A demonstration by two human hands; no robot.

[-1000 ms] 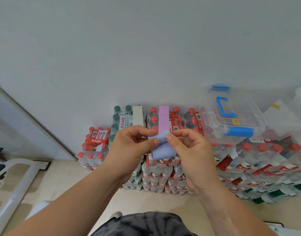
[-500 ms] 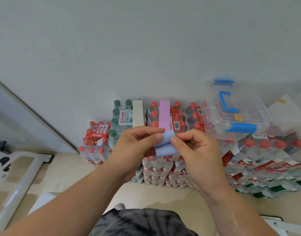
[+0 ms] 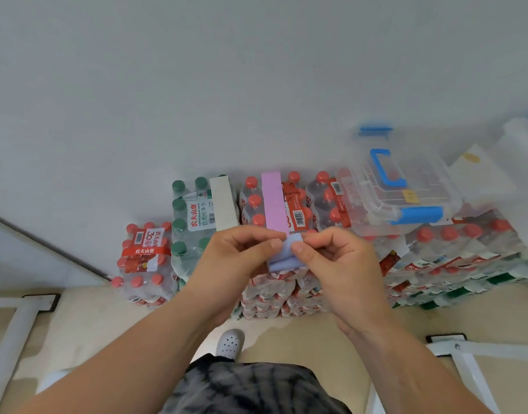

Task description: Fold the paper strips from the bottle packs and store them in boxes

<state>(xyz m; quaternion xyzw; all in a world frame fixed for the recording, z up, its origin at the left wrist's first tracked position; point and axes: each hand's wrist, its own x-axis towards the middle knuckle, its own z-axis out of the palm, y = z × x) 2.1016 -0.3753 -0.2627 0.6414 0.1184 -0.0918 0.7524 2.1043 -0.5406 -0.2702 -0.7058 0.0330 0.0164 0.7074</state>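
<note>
The 2 hands hold the blue paper strip [image 3: 283,264] in the air in front of the stacked bottle packs [image 3: 325,201], left of and below the clear box [image 3: 364,204]. The left hand [image 3: 236,261] pinches 1 edge between thumb and forefinger. The right hand [image 3: 340,264] pinches the other edge, thumb on the strip's face. Each grip is narrow and closed on the paper, likely to keep the layers aligned while a crease is set. The strip looks doubled into a short wad, so folding seems nearly done. A pink strip [image 3: 274,201] and a white strip [image 3: 224,201] lie on pack tops left of the clear box, probably waiting their turn. The clear box appears closed and would need opening first.
</note>
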